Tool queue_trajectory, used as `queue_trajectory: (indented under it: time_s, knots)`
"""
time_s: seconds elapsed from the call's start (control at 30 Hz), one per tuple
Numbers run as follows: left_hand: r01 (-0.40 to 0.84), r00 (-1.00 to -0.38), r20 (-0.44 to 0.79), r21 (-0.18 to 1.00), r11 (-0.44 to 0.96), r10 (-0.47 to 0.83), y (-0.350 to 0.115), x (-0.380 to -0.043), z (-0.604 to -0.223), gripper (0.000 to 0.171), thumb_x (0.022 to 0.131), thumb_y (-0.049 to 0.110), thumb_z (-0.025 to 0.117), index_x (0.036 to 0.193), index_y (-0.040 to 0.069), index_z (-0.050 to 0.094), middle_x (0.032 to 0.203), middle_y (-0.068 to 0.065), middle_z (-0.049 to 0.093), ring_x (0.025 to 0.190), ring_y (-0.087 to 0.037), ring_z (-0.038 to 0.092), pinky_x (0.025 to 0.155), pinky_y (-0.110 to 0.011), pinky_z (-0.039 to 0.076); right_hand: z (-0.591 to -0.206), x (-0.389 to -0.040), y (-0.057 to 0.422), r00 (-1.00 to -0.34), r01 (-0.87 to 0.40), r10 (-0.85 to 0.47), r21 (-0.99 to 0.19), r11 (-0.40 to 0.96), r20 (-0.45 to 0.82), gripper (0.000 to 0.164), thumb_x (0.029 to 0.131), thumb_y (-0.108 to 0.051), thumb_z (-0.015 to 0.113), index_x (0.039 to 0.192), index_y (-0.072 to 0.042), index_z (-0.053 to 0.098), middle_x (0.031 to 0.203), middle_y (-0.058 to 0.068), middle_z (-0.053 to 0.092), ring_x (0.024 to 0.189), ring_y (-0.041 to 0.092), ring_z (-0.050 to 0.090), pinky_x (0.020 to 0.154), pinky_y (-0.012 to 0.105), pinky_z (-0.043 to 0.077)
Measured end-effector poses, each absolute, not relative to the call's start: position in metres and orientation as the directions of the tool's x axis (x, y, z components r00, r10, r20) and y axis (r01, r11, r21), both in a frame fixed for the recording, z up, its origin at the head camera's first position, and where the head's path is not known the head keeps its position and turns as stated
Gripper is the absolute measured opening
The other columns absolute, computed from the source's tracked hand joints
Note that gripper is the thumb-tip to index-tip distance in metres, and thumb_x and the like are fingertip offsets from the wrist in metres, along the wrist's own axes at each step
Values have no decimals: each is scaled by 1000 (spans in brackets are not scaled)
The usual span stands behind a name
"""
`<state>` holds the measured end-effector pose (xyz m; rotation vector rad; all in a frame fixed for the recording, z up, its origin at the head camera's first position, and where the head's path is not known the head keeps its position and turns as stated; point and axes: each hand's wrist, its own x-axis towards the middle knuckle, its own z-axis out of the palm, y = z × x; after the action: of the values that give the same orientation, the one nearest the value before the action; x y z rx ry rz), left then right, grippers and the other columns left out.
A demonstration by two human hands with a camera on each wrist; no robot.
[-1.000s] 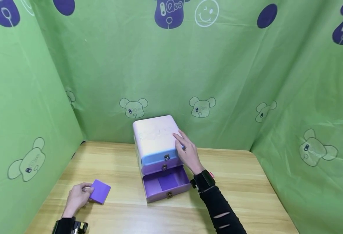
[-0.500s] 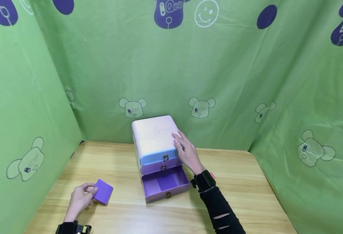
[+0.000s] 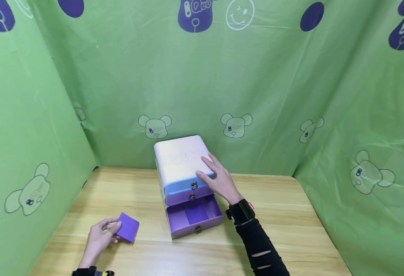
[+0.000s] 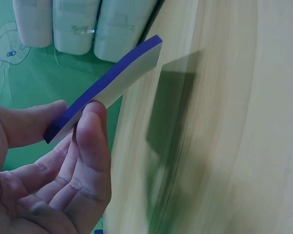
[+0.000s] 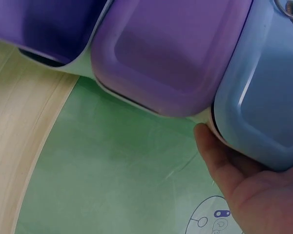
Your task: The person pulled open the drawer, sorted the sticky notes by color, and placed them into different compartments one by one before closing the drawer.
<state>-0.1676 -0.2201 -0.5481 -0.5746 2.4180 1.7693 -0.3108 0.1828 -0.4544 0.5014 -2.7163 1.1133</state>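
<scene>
A square purple sticky-note pad (image 3: 128, 228) is pinched between the thumb and fingers of my left hand (image 3: 99, 238), tilted above the wooden table. The left wrist view shows its purple edge and pale underside, with a shadow falling on the wood. My right hand (image 3: 221, 183) rests with spread fingers on the front right corner of a small drawer box (image 3: 181, 155) with a pale pink top. Its blue drawer (image 5: 271, 97) and middle purple drawer (image 5: 166, 58) are closed. The bottom purple drawer (image 3: 179, 233) is pulled out, and a purple square (image 3: 196, 213) lies flat in it.
The box stands at the back of the wooden table (image 3: 267, 226), near the green printed cloth (image 3: 188, 84) that hangs behind and on both sides. Small metal ring pulls (image 3: 194, 185) stick out from the drawer fronts.
My left hand has moved rightward with the sticky-note pad, toward the box. The right hand stays on the box corner, its thumb now spread further left. The drawers have not moved.
</scene>
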Motion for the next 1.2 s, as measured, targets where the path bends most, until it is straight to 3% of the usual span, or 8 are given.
queue_trajectory:
  time_s: [0.5, 1.03, 1.2]
  knots:
    - [-336, -902, -325, 942, -11, -286, -202, -151, -540, 52, 100, 18, 64, 143, -5, 48, 89, 10, 74, 72, -10, 72, 68, -26, 63, -454, -312, 175, -930, -363, -210, -658, 659, 303, 69, 92, -66, 59, 152, -38, 43, 170, -5, 25, 153, 35, 34, 119, 67, 32]
    - [-254, -922, -283, 957, -139, -266, -168, -144, -524, 52, 97, 18, 67, 141, -3, 49, 86, 13, 73, 76, -11, 72, 70, -26, 64, -449, -307, 170, -940, -334, -188, -657, 675, 285, 71, 91, -69, 58, 152, -37, 44, 170, -4, 24, 152, 37, 33, 118, 69, 31]
    - [-241, -925, -281, 954, -178, -254, -160, -144, -523, 46, 96, 20, 69, 136, 3, 54, 88, 13, 73, 77, -12, 72, 71, -26, 64, -450, -304, 170, -939, -333, -178, -652, 682, 294, 71, 91, -68, 59, 152, -34, 44, 170, -1, 24, 152, 38, 34, 117, 70, 32]
